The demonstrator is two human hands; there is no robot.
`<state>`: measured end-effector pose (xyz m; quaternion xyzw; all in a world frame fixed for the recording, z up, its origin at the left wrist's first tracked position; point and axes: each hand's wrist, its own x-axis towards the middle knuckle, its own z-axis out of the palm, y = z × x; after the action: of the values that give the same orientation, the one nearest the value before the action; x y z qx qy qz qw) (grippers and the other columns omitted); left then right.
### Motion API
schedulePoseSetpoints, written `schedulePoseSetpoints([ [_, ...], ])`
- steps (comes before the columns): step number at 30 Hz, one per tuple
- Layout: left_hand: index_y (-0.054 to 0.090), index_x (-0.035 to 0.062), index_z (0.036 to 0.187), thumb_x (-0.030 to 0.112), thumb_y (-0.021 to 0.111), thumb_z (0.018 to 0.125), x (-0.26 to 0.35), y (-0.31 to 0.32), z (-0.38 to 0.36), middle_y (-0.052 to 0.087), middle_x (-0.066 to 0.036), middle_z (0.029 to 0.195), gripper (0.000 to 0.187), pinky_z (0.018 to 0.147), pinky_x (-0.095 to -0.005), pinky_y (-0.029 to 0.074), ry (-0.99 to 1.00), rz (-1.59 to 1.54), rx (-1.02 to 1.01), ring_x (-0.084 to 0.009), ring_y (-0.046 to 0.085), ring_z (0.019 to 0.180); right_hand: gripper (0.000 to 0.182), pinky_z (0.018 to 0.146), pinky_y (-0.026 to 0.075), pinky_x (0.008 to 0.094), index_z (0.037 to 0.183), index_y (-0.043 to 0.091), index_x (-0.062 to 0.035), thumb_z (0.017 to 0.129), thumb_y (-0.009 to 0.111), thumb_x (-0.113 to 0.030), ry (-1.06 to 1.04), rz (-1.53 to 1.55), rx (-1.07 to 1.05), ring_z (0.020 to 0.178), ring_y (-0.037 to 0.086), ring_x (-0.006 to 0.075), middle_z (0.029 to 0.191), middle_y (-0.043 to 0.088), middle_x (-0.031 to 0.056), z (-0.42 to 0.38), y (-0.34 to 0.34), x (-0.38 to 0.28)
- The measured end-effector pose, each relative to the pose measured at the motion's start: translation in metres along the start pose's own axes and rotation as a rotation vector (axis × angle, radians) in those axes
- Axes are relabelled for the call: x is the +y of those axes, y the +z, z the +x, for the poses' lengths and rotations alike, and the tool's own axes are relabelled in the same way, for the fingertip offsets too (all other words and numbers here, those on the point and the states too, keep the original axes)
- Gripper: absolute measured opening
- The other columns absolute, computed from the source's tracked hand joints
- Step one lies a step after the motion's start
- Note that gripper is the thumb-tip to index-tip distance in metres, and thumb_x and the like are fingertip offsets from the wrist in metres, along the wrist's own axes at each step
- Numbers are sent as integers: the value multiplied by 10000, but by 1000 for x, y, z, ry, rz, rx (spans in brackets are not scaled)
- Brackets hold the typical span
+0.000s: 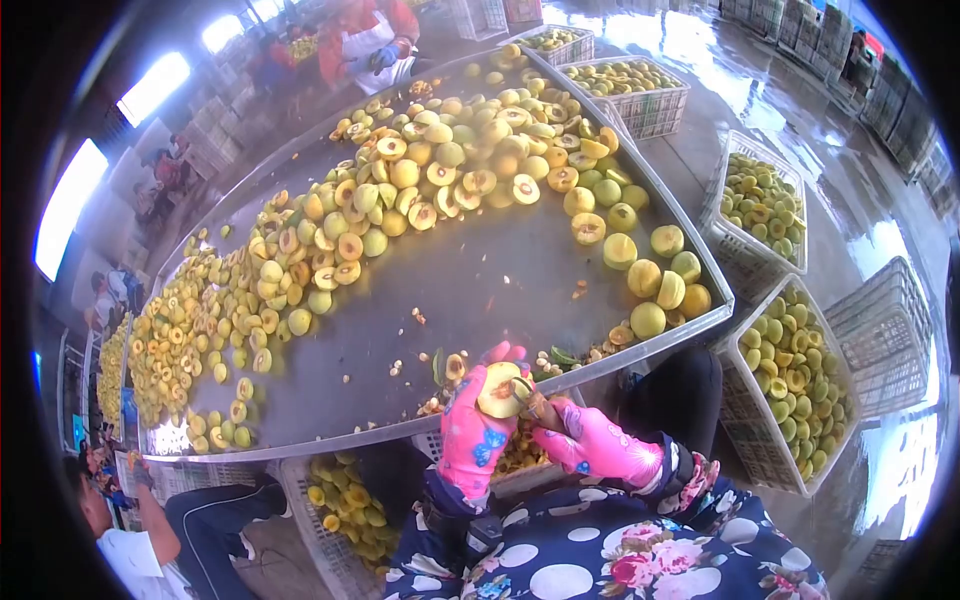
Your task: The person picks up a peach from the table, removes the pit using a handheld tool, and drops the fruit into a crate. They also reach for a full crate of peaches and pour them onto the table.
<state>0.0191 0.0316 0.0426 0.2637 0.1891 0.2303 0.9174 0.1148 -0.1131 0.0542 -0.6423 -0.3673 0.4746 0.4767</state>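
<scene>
My left hand (474, 432), in a pink patterned glove, is closed around a halved peach (497, 391) with its pale cut face turned up. My right hand (600, 446), in a matching glove, grips a small pitting tool (541, 409) by its brownish handle. The tool's metal end meets the cut face near the middle of the half. Both hands are at the near edge of the metal table (440, 350). Beneath them, a container of pits and scraps (520, 450) is partly hidden by my hands.
A long heap of halved peaches (400, 175) spreads across the table. Along its right side stand crates of peaches (800, 395), and another crate (345, 500) is below left. A co-worker in a white apron (370, 45) stands at the far end; another person (150, 540) sits left.
</scene>
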Motion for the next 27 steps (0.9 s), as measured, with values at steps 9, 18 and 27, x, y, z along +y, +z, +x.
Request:
schedulePoseSetpoints([
  [9,471,-41,1218,213,377,950,-8,2,-14,493,-199,1240,381,925,-381,445,100,-53,-13,-270,527,1071,243,582,448,344,1060,506,-2,884,556,-161,-4,-33,24,667,620,272,733,587,159,-4,13,6],
  [18,550,34,1101,134,555,891,-27,21,-17,577,-140,1081,232,762,-346,532,241,16,225,-201,586,893,218,621,408,237,1099,504,28,971,401,-115,-328,-796,0,750,490,106,878,512,72,2,24,29],
  [27,547,29,1050,180,510,907,-33,13,-18,579,-103,1002,211,728,-336,507,132,84,253,-201,576,828,327,563,450,321,1174,455,71,897,447,-104,-535,-716,109,599,572,286,816,563,235,15,28,61],
])
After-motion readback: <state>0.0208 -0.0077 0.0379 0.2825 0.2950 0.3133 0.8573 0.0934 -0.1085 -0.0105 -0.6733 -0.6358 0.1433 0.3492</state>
